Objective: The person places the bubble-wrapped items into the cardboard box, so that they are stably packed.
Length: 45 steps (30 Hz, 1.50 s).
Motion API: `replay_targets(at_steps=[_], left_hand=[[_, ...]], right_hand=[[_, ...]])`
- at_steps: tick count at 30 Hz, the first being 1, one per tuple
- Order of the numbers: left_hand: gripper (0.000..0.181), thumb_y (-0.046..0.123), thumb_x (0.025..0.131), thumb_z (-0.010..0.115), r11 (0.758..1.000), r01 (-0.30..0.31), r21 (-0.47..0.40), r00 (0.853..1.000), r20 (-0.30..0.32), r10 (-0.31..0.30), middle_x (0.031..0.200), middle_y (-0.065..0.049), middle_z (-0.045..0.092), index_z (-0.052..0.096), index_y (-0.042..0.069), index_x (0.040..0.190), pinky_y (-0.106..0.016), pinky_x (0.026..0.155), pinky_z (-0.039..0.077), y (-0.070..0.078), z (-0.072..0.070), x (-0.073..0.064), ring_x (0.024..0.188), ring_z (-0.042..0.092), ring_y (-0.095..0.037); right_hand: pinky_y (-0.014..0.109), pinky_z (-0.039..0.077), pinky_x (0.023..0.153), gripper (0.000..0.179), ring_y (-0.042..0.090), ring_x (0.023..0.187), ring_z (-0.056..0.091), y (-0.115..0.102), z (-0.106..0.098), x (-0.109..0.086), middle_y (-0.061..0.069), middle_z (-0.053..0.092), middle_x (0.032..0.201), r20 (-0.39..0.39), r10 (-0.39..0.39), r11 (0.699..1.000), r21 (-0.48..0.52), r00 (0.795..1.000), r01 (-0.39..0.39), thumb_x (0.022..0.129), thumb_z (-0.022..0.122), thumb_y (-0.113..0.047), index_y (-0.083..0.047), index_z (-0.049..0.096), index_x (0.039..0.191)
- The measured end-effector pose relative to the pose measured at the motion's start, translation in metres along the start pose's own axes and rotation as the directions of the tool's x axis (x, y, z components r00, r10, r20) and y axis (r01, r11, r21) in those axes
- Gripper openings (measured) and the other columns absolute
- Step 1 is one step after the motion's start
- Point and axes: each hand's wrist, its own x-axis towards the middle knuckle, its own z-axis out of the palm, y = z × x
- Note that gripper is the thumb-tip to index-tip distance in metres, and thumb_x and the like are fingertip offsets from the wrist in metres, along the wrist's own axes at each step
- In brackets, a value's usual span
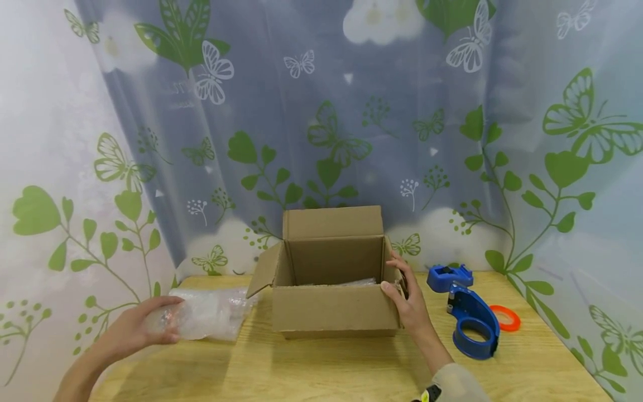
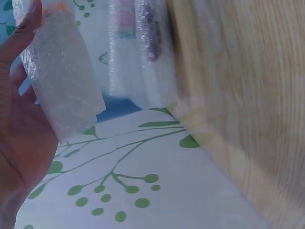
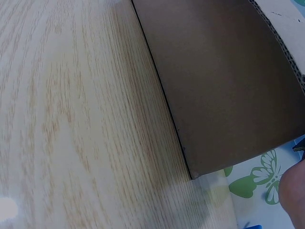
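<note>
Near the left end of the table, my left hand (image 1: 133, 328) grips a package in clear bubble wrap (image 2: 66, 76), thumb on one side and fingers on the other. Beyond it in the left wrist view lie other bubble-wrapped packages (image 2: 123, 62), with blurred coloured contents. An open cardboard box (image 1: 334, 310) stands upright at the middle, flaps raised at the back and left. My right hand (image 1: 414, 304) holds the box's right front corner, thumb by the front rim and fingers along the right side. Some clear plastic (image 1: 363, 282) shows inside the box; its lower part is hidden.
Right of the box stand a blue tape dispenser (image 1: 449, 277) and a blue hand-held tape cutter (image 1: 474, 324). An orange-red tape ring (image 1: 506, 318) lies beside them. A patterned curtain (image 1: 321, 139) hangs behind the wooden table (image 1: 321, 368).
</note>
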Motion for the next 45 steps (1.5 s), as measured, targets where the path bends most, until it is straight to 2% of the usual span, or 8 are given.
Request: replay_targets(at_steps=[6,13,20,24,28,36,40,45], left_hand=[[0.071,0.037,0.079,0.091,1.0,-0.018,0.021,1.0,-0.003,0.018,0.138,-0.024,0.064,0.063,0.013,0.139,-0.073,0.088,0.05,0.01,-0.01,0.007,0.12,0.059,-0.057],[0.072,0.039,0.081,0.089,1.0,-0.017,0.022,1.0,0.023,0.016,0.143,-0.025,0.06,0.061,0.013,0.143,-0.075,0.093,0.046,0.024,-0.017,0.018,0.126,0.054,-0.058],[0.074,0.041,0.081,0.089,0.999,-0.035,0.025,0.999,-0.011,0.035,0.144,-0.02,0.06,0.061,0.013,0.144,-0.072,0.097,0.046,0.046,-0.02,0.027,0.129,0.054,-0.054],[0.074,0.04,0.082,0.089,0.998,-0.061,0.029,0.997,-0.036,0.062,0.142,-0.019,0.062,0.061,0.012,0.144,-0.072,0.098,0.046,0.057,-0.022,0.034,0.129,0.055,-0.052],[0.073,0.041,0.082,0.088,0.997,-0.076,0.024,0.996,-0.048,0.077,0.143,-0.018,0.062,0.061,0.012,0.144,-0.071,0.1,0.045,0.064,-0.021,0.043,0.13,0.055,-0.05],[0.076,0.044,0.082,0.088,0.997,-0.07,0.042,0.996,-0.061,0.073,0.144,-0.019,0.061,0.061,0.01,0.144,-0.069,0.102,0.045,0.081,-0.02,0.06,0.13,0.055,-0.05],[0.077,0.048,0.083,0.087,0.997,-0.068,0.038,0.996,-0.059,0.07,0.147,-0.018,0.059,0.06,0.013,0.146,-0.067,0.103,0.046,0.094,-0.015,0.073,0.133,0.054,-0.048],[0.078,0.048,0.082,0.087,0.997,-0.08,0.004,0.995,-0.067,0.08,0.149,-0.013,0.058,0.059,0.017,0.147,-0.065,0.107,0.044,0.11,-0.005,0.091,0.136,0.052,-0.044]], right_hand=[[0.075,0.012,0.119,0.042,0.031,0.159,0.014,-0.002,0.0,0.001,0.002,0.024,0.172,-0.001,-0.004,1.0,0.002,1.0,0.004,0.104,0.057,-0.01,-0.005,0.047,0.145],[0.076,0.011,0.119,0.042,0.032,0.159,0.014,-0.002,0.001,0.0,0.003,0.024,0.172,0.002,-0.001,1.0,-0.001,1.0,0.001,0.105,0.056,-0.01,-0.005,0.046,0.146],[0.076,0.01,0.12,0.044,0.032,0.159,0.013,-0.002,0.002,0.0,0.01,0.023,0.172,0.004,0.002,1.0,-0.001,1.0,-0.002,0.105,0.057,-0.01,-0.001,0.045,0.147],[0.076,0.01,0.12,0.044,0.031,0.16,0.013,-0.002,0.002,0.0,0.009,0.023,0.172,0.008,0.007,1.0,-0.001,1.0,-0.007,0.105,0.057,-0.011,-0.002,0.045,0.147],[0.075,0.011,0.12,0.042,0.031,0.16,0.014,-0.003,0.002,0.001,0.003,0.024,0.172,-0.004,0.006,1.0,0.003,1.0,-0.006,0.105,0.057,-0.01,-0.004,0.046,0.146],[0.075,0.011,0.119,0.043,0.033,0.159,0.013,-0.002,0.003,0.0,0.012,0.022,0.172,0.009,-0.012,1.0,0.014,1.0,0.012,0.105,0.056,-0.009,-0.001,0.045,0.146],[0.074,0.012,0.12,0.043,0.031,0.159,0.014,0.0,0.002,-0.001,0.007,0.024,0.172,-0.002,-0.01,1.0,0.011,1.0,0.01,0.105,0.056,-0.009,-0.002,0.046,0.145],[0.074,0.013,0.12,0.043,0.033,0.159,0.014,0.002,0.002,0.001,0.006,0.024,0.172,0.002,-0.031,0.999,0.014,1.0,0.031,0.105,0.057,-0.008,0.0,0.045,0.145]])
